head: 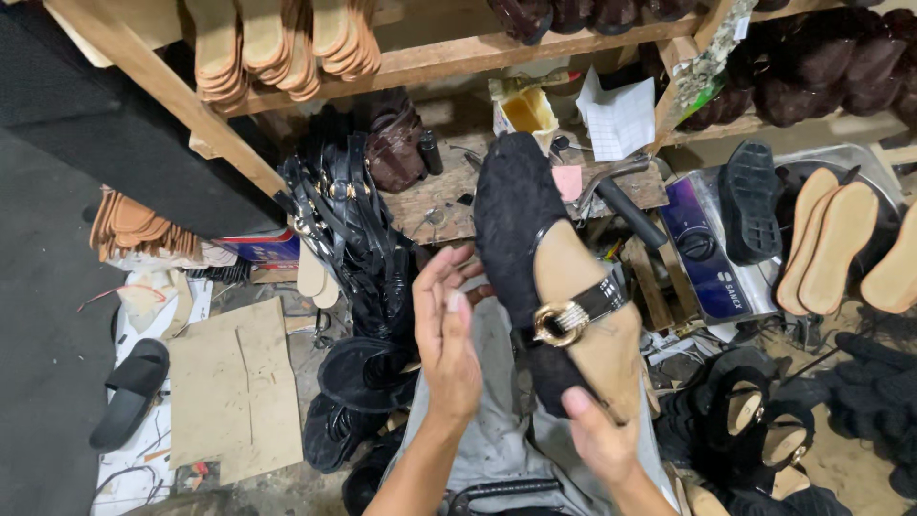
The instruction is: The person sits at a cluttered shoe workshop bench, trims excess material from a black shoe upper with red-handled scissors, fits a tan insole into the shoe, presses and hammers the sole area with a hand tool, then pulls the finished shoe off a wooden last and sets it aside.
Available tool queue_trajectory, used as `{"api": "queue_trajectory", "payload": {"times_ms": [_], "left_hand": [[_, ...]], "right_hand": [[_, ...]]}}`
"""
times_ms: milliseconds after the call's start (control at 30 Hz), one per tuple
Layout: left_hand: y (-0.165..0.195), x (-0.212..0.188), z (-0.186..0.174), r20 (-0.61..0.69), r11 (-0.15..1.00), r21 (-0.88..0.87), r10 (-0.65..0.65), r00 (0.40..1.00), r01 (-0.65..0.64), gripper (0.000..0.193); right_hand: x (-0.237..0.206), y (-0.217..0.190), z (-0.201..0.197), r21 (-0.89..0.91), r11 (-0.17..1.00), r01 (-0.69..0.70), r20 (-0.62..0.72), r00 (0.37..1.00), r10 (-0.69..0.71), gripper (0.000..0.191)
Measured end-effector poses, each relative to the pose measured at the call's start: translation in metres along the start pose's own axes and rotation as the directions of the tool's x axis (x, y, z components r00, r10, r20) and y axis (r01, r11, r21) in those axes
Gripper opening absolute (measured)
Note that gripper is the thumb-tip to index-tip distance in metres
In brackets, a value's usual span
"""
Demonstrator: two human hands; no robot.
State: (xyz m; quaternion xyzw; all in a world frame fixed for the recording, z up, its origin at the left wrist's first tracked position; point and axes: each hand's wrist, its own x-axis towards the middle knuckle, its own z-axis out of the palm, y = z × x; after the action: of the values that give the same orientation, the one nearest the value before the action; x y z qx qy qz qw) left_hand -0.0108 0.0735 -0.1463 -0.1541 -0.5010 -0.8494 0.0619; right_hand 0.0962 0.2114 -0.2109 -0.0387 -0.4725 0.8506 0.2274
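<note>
My right hand [597,435] grips the heel end of a black lace shoe [521,210] with a tan insole, holding it up with the toe pointing away. A glossy black strap with a gold ring buckle [564,320] crosses its middle. My left hand [447,330] is raised just left of the shoe, palm toward it, fingers apart and holding nothing. Both forearms rise from my lap, which is covered by grey cloth [497,430].
A heap of black strappy sandals [353,229] hangs at centre left. Tan insoles [831,244] lie at right beside a small oven-like machine [707,253] with a black sole on top. Cardboard [234,382] and a black slide sandal [129,392] lie on the floor. Wooden shelves [458,53] hold soles and shoes.
</note>
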Motion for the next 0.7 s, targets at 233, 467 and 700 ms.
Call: {"api": "queue_trajectory", "payload": {"times_ms": [233,467,700], "left_hand": [[0.016,-0.011,0.002,0.098,0.999,0.012,-0.043,0.994,0.042,0.058],[0.026,-0.019,0.009,-0.05,0.99,0.13,0.063,0.997,-0.056,0.044],[0.074,-0.026,0.021,0.149,0.636,0.701,0.314,0.938,-0.324,0.025]], "right_hand": [[0.008,-0.026,-0.012,0.324,0.854,-0.408,0.194,0.912,0.363,0.062],[0.002,-0.031,-0.008,0.311,0.889,-0.336,0.177,0.94,0.293,0.055],[-0.003,-0.035,0.005,0.17,0.966,-0.196,0.031,0.981,0.194,0.059]]}}
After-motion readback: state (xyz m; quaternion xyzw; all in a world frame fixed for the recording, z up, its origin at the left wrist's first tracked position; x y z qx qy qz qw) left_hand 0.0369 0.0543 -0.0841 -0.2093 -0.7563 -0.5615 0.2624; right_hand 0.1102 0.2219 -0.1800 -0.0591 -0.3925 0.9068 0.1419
